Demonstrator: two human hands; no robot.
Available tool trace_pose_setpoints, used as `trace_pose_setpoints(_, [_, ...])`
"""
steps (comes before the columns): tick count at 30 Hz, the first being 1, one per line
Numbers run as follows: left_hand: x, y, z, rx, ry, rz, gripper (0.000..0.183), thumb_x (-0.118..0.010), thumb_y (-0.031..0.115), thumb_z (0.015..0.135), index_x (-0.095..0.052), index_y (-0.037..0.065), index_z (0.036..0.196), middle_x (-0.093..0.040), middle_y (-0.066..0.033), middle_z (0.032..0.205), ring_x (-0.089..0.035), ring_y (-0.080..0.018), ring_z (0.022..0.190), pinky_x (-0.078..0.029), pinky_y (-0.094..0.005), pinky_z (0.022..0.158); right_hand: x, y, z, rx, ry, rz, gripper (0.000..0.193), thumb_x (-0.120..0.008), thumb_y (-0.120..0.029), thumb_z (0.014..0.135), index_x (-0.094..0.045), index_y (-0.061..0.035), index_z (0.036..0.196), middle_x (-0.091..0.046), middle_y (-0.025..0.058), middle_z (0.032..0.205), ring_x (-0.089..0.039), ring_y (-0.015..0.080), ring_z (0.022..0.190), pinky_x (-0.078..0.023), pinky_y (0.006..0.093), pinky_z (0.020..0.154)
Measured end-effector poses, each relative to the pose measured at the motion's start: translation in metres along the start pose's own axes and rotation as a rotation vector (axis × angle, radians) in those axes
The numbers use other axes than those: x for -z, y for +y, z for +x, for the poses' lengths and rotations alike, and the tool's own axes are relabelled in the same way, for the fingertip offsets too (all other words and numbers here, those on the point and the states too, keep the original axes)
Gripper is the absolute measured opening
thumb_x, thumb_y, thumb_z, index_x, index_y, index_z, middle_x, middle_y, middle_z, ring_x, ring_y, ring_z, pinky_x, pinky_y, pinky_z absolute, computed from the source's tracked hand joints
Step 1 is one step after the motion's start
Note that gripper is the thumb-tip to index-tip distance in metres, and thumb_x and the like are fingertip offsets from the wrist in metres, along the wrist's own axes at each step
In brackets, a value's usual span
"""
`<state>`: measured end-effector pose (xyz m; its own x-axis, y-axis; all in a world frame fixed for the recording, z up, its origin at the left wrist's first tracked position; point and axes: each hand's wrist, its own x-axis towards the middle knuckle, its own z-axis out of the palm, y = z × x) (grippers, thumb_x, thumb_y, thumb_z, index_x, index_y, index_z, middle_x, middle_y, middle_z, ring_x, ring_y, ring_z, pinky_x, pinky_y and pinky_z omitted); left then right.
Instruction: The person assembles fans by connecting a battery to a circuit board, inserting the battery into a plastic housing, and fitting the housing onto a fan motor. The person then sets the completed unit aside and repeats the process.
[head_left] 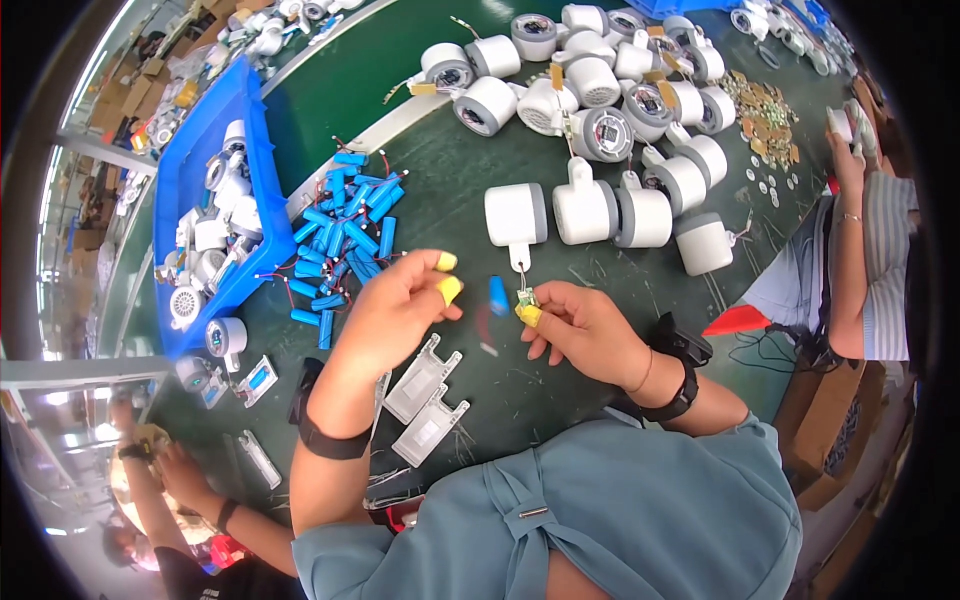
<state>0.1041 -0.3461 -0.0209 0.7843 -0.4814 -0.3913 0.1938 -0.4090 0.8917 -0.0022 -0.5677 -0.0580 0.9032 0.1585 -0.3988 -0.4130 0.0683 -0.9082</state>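
My right hand (pixel 592 328), a yellow cover on its thumb, pinches a small green circuit board (pixel 527 297). Thin wires run from the board to a white cylindrical housing (pixel 512 216) with a grey rim, lying just beyond. Between my hands is a blue cylindrical battery (pixel 498 296) with a smeared red wire; I cannot tell whether it touches the table. My left hand (pixel 405 300) is beside it, its yellow-covered thumb and forefinger apart and holding nothing. White plastic shells (pixel 424 385) lie on the table near my left wrist.
A pile of blue batteries (pixel 350 225) lies left of centre, next to a blue bin (pixel 275 195) of white parts. Several white housings (pixel 585 205) crowd the far side. Small circuit boards (pixel 765 120) are heaped at far right. Co-workers' hands (pixel 848 165) show at both sides.
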Motion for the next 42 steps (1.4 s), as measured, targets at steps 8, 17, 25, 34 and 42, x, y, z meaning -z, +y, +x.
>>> trace_pose_setpoints(8, [-0.01,0.004,-0.032,-0.582,-0.056,0.737,0.031,-0.068,-0.006,0.075,-0.069,0.007,0.103,-0.063,-0.0063,0.092,-0.064,-0.0248,0.083,-0.051,-0.0333,0.071,0.005,0.009,-0.005,0.05,0.04,0.026,0.02,-0.051,-0.011,0.101,-0.058,0.0029,0.113,-0.066,0.0064,0.089,-0.066,0.0109,0.075,-0.054,0.0239,0.061])
trace_pose_setpoints(17, [-0.038,-0.011,-0.032,-0.771,-0.224,1.009,0.02,-0.068,0.004,0.073,-0.07,0.008,0.092,-0.058,-0.0039,0.092,-0.059,-0.0241,0.087,-0.05,-0.0364,0.079,0.005,0.01,-0.006,0.058,0.01,0.037,0.019,-0.049,-0.011,0.102,-0.058,0.0025,0.113,-0.066,0.0064,0.091,-0.066,0.0109,0.076,-0.054,0.024,0.063])
trace_pose_setpoints(25, [-0.031,-0.028,-0.047,-0.374,0.015,0.176,0.02,-0.061,-0.007,0.091,-0.064,0.001,0.109,-0.068,-0.0081,0.102,-0.066,-0.0095,0.074,-0.054,-0.0233,0.062,-0.003,0.007,-0.013,-0.017,-0.194,0.209,0.018,-0.047,-0.012,0.102,-0.057,0.0006,0.109,-0.066,0.0049,0.088,-0.065,0.009,0.074,-0.052,0.0226,0.061])
trace_pose_setpoints(34, [-0.045,-0.035,-0.042,-0.373,0.073,0.143,0.026,-0.061,-0.005,0.085,-0.062,0.0,0.11,-0.063,-0.0055,0.089,-0.059,-0.0097,0.071,-0.049,-0.0242,0.063,-0.008,0.015,-0.008,0.0,-0.249,0.184,0.02,-0.046,-0.012,0.105,-0.057,0.0006,0.115,-0.066,0.0049,0.093,-0.066,0.0105,0.08,-0.052,0.0226,0.066])
trace_pose_setpoints(42, [-0.05,-0.034,-0.042,-0.385,0.151,0.123,0.021,-0.066,-0.002,0.08,-0.065,0.001,0.101,-0.059,-0.0022,0.078,-0.049,-0.0062,0.059,-0.042,-0.023,0.054,-0.011,0.018,-0.009,0.023,-0.225,0.178,0.02,-0.046,-0.012,0.105,-0.056,0.0006,0.116,-0.066,0.0053,0.094,-0.066,0.0109,0.08,-0.053,0.0234,0.066])
